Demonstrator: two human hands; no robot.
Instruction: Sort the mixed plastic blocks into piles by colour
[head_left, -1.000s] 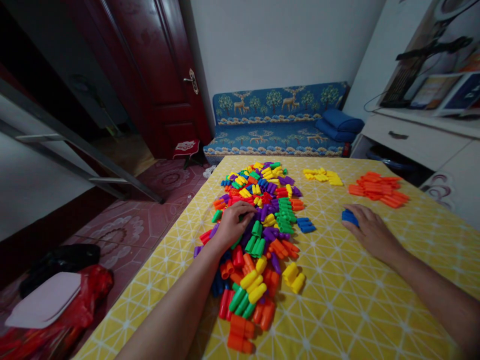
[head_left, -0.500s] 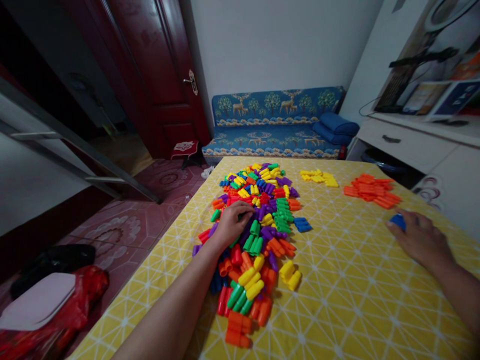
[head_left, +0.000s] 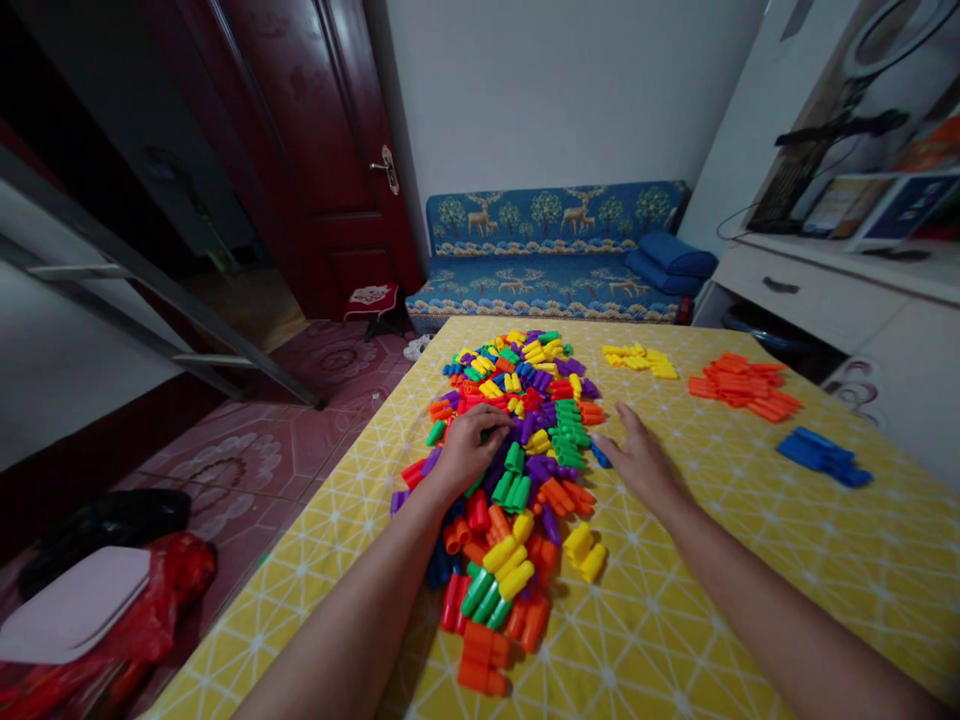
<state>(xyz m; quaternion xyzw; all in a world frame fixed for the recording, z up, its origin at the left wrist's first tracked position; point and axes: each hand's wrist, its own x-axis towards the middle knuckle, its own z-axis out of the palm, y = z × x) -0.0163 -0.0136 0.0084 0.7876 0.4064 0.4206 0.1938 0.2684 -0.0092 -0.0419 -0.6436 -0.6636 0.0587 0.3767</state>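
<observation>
A long heap of mixed coloured plastic pieces (head_left: 525, 470) lies on the yellow patterned tablecloth (head_left: 697, 590). My left hand (head_left: 466, 447) rests on the heap's left side with its fingers curled down among the pieces; what they hold is hidden. My right hand (head_left: 637, 458) lies flat with fingers spread at the heap's right edge, its fingertips over a few blue pieces (head_left: 599, 456). To the right lie sorted groups: a blue pile (head_left: 823, 455), an orange pile (head_left: 742, 385) and a yellow pile (head_left: 639, 357).
A blue patterned sofa (head_left: 555, 255) stands beyond the table's far end. White drawers (head_left: 817, 290) with a laptop are at the right. A dark red door (head_left: 322, 150) and tiled floor lie to the left, with a red bag (head_left: 150, 610) near the table's corner.
My right hand carried blue pieces to the right, left them in the blue pile, and came back to the heap's right edge. My left hand stayed on the heap.
</observation>
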